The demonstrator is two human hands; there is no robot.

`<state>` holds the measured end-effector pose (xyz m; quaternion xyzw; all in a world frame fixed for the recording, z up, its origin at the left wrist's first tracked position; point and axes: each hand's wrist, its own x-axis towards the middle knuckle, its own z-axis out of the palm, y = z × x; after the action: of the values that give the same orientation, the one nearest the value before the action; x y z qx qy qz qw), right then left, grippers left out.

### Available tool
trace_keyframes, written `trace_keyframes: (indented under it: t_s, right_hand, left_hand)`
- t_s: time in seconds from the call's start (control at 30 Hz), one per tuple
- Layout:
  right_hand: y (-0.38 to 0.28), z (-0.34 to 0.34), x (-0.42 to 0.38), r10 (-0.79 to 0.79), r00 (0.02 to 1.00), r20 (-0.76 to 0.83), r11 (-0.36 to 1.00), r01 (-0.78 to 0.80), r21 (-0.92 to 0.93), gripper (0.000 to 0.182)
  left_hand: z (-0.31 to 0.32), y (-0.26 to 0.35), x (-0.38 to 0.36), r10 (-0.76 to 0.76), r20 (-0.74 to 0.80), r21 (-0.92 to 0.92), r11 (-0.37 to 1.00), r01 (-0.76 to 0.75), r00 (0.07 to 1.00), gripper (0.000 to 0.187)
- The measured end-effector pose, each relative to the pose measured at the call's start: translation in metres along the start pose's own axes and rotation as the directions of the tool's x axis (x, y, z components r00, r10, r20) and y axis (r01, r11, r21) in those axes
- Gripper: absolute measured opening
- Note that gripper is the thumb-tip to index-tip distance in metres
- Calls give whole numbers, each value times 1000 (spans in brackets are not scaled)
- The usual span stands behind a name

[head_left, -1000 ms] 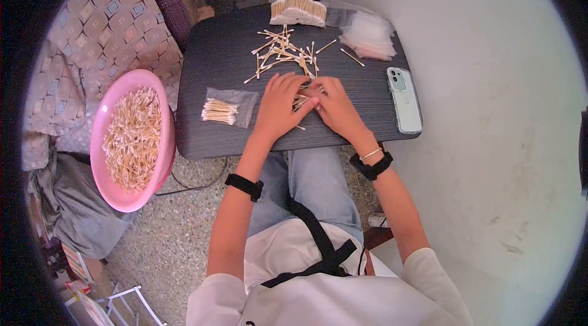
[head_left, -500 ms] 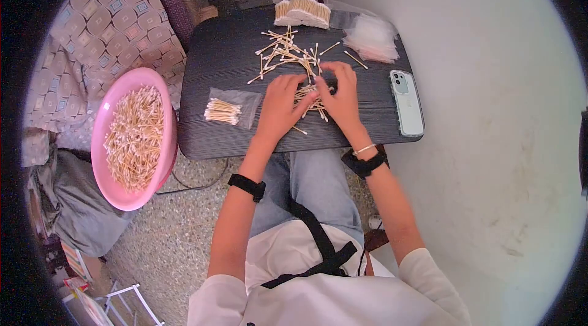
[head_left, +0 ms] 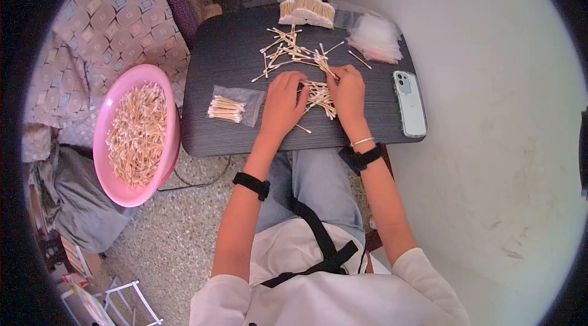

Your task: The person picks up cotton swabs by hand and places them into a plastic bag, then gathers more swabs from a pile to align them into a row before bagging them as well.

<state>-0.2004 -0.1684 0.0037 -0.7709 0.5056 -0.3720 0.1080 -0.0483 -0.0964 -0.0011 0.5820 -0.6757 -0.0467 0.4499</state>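
A small heap of cotton swabs (head_left: 320, 98) lies on the dark table between my hands, its sticks pointing in mixed directions. My left hand (head_left: 284, 99) rests at the heap's left side, thumb apart from the curved fingers, close to the swab ends. On the other side, my right hand (head_left: 349, 96) has its thumb and fingers pinched around a few swabs whose white tips stick out above. Just beyond the hands is a loose scatter of swabs (head_left: 288, 51). To the left, a clear plastic bag (head_left: 250, 108) lies flat with a neat row of swabs (head_left: 225, 109).
Bundled swabs (head_left: 307, 11) stand at the table's (head_left: 208, 56) far edge. Beside them lie a stack of clear bags (head_left: 373, 39) and, nearer, a phone (head_left: 410, 104) by the right edge. A pink tub (head_left: 103, 142) full of swabs is left of the table. A pale wall (head_left: 490, 111) borders the right.
My hands have moved apart, uncovering more of the heap between them. My right hand has shifted slightly right, with swab tips now showing above its fingers. The view has shifted a little.
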Motion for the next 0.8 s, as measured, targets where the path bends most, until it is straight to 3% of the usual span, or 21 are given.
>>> trace_keyframes:
  t_s: [0.33, 0.5, 0.8]
  right_hand:
    - [28, -46, -17, -149, 983, 104, 987, 155, -52, 14]
    - [27, -52, -22, -244, 956, 162, 969, 246, 12, 19]
    - [6, -29, -15, -335, 914, 228, 937, 297, 184, 22]
  left_hand:
    - [6, -1, -3, -5, -8, 145, 989, 6, 1000, 40]
    - [10, -6, -4, 2, 50, 251, 968, -14, 999, 49]
    - [4, -1, -2, -18, 119, 211, 977, -7, 993, 57]
